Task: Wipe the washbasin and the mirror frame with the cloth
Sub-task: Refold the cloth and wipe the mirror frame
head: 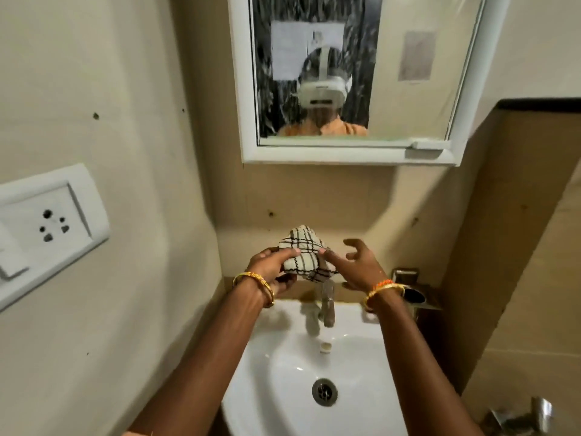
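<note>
A bunched white cloth (303,253) with dark check lines is held up over the tap, between the washbasin and the mirror. My left hand (273,268) grips its left side with thumb and fingers. My right hand (356,262) pinches its right edge with the thumb and a finger, the other fingers spread. The white washbasin (276,372) lies below, its drain (324,391) at the centre. The mirror's white frame (345,157) hangs on the wall above; the glass is streaked.
A metal tap (327,305) stands at the basin's back edge, under the cloth. A white socket plate (47,228) is on the left wall. A metal holder (415,294) sits right of the tap, and a metal fitting (522,416) shows at the lower right.
</note>
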